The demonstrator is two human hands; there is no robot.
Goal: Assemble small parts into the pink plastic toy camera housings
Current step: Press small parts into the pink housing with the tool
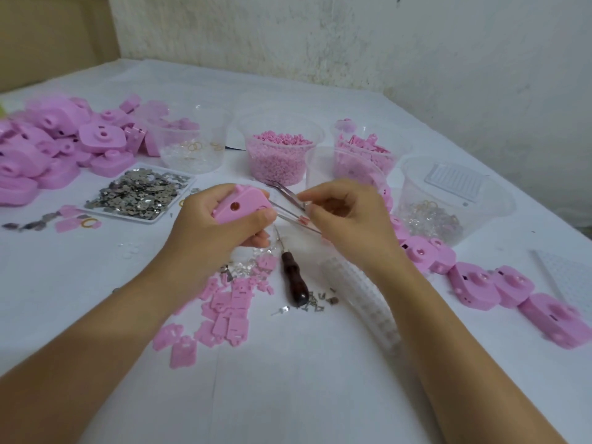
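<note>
My left hand (221,229) grips a pink toy camera housing (246,203) above the middle of the table, thumb on its near edge. My right hand (346,216) pinches metal tweezers (288,200) whose tips point left at the housing's right side. A heap of pink housings (64,145) lies at the far left. A row of pink housings (474,280) runs along the right. Flat pink parts (224,309) are scattered under my left forearm.
Clear tubs stand behind: one with clear rings (192,145), one with pink pellets (282,149), one with pink pieces (365,149), one with clear parts (448,206). A tray of metal pieces (141,193) sits at left. An awl with a dark wooden handle (293,277) lies beneath my hands.
</note>
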